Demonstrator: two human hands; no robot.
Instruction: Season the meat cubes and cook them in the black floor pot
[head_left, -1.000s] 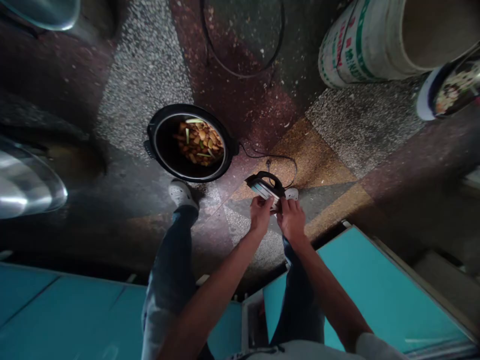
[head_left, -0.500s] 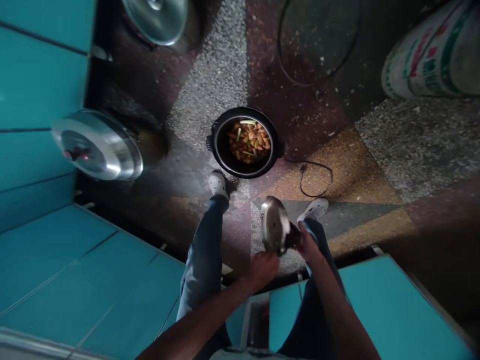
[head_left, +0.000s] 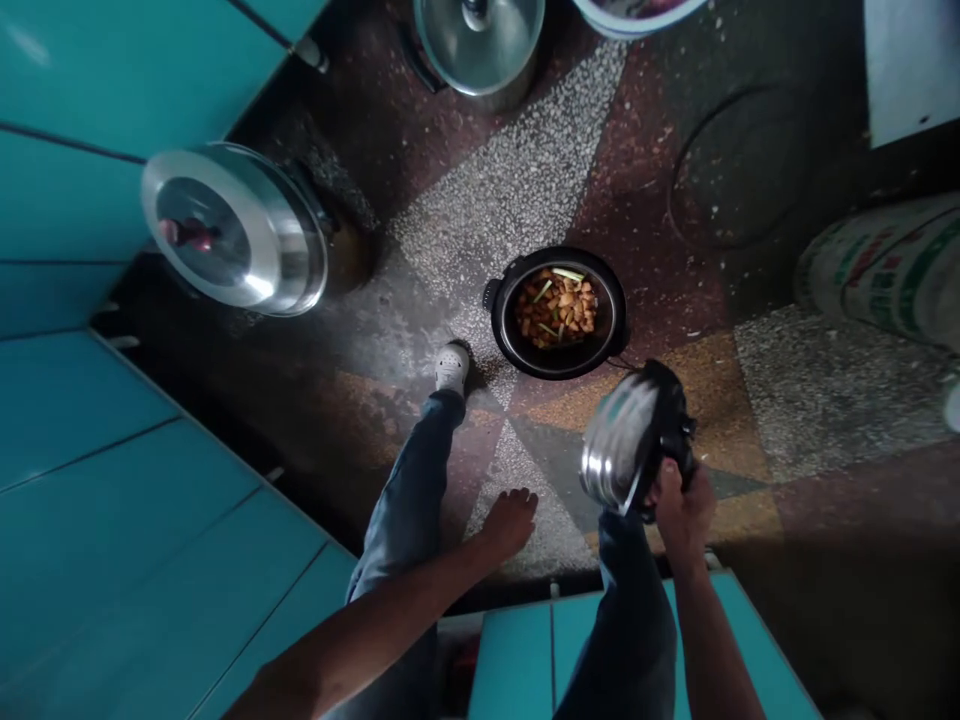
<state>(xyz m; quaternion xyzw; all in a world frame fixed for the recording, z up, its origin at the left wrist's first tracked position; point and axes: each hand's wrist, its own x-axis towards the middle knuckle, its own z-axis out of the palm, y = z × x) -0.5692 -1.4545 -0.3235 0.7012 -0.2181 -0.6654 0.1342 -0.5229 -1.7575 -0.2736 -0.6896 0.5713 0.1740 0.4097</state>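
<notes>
My right hand (head_left: pixel 684 505) grips the black handle side of a lid (head_left: pixel 626 440), tilted on edge above my right leg. Its stepped, shiny metal side faces left; motion blurs it a little. My left hand (head_left: pixel 511 520) hovers over the floor in front of my legs, holding nothing, its fingers loosely bent and slightly apart. Beyond both hands, a black electric cooker (head_left: pixel 504 330) stands uncovered on the floor. Inside lie browned chunks of food (head_left: pixel 562 310) with green onion pieces.
A large lidded steel pot (head_left: pixel 292 240) stands by the teal cabinets (head_left: pixel 97 420) on the left. Farther off are another lidded pot (head_left: pixel 480 75) and a white basin (head_left: pixel 637 25). A printed white cylinder (head_left: pixel 892 265) stands at right, near a dark ring (head_left: pixel 675 185).
My left hand has come away from the lid and moved slightly left. My right hand has carried the lid to the right and turned it. The view has shifted.
</notes>
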